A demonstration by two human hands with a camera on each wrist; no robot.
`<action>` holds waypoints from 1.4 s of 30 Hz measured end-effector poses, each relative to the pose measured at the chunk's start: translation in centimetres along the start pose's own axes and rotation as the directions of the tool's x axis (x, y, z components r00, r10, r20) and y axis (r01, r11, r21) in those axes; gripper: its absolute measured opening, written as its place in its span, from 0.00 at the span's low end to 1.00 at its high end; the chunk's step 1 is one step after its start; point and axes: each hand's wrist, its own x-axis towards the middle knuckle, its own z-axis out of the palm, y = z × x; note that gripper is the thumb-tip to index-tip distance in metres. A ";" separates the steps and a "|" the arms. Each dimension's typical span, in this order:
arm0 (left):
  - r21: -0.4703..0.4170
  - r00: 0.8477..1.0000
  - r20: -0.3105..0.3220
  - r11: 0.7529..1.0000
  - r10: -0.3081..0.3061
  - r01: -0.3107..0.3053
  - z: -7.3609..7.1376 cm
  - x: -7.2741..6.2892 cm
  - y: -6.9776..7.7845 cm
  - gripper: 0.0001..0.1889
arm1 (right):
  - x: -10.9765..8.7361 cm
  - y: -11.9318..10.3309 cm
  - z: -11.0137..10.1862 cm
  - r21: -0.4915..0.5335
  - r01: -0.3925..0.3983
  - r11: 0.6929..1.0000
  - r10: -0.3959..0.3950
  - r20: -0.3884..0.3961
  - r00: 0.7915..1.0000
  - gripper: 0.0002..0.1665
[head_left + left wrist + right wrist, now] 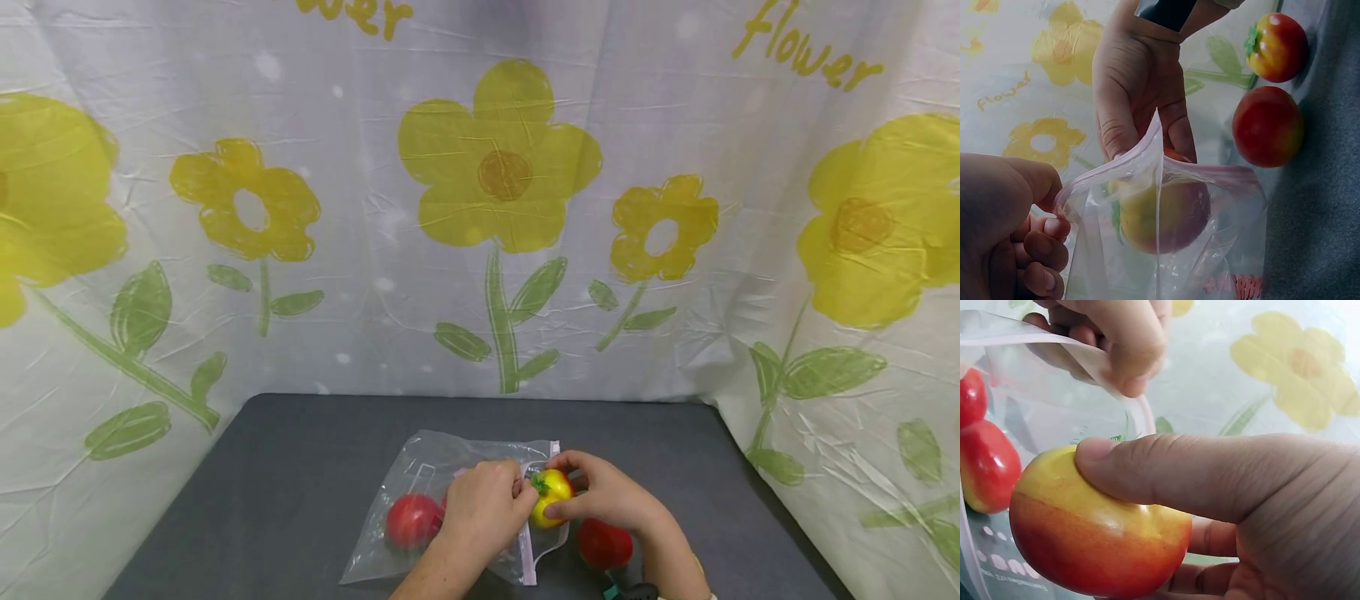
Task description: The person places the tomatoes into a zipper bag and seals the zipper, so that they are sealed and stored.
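Note:
A clear zip-top plastic bag (435, 454) lies on the table, its mouth toward the right. My left hand (483, 508) pinches the bag's rim between thumb and fingers, holding the mouth apart. In my right hand (611, 492) is a yellow-and-red tomato (552, 492) with a green leafy top, gripped at the opening. Through the clear plastic in the left wrist view, this tomato (1169, 215) shows at the mouth. Red tomatoes (988, 465) lie deeper inside the bag, partly hidden by my left hand in the head view.
Outside the bag, a red tomato (1267, 127) and a red-and-yellow one (1277, 47) rest on the dark grey table (300, 467), near my right forearm. A white curtain (360, 275) with yellow flowers hangs behind the table and along its sides.

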 end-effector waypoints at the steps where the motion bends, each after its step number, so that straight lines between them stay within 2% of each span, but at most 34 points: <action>1: -0.003 1.000 0.004 1.000 -0.003 0.003 0.0 0.0 0.0 0.16 | 0.1 0.0 0.1 -0.003 0.001 1.000 -0.001 -0.001 1.000 0.32; 5: -0.011 1.000 0.013 1.000 -0.009 0.009 0.0 -0.1 0.0 0.15 | 0.3 0.0 0.5 -0.034 0.018 0.999 -0.018 0.000 1.000 0.30; 15: -0.009 1.000 -0.014 1.000 0.017 -0.017 0.0 0.0 0.0 0.12 | 0.9 0.0 1.8 -0.134 0.060 0.989 -0.060 0.002 0.998 0.24; 23: 0.015 0.993 -0.096 0.997 0.073 -0.072 0.3 -0.1 -0.2 0.14 | 1.6 0.5 3.0 -0.180 0.112 0.977 -0.115 -0.008 0.993 0.22; 30: 0.024 0.991 -0.105 0.997 0.077 -0.075 0.3 -0.1 -0.2 0.15 | 2.3 0.9 3.8 -0.260 0.148 0.954 -0.171 -0.068 0.983 0.15; 37: 0.035 0.984 -0.147 0.994 0.103 -0.099 0.6 -0.1 -0.3 0.17 | 2.9 1.4 4.8 -0.293 0.120 0.949 -0.163 -0.128 0.978 0.09; 42: 0.042 0.974 -0.186 0.992 0.129 -0.123 0.7 -0.1 -0.4 0.18 | 3.2 1.4 5.4 -0.314 0.108 0.943 -0.171 -0.181 0.968 0.12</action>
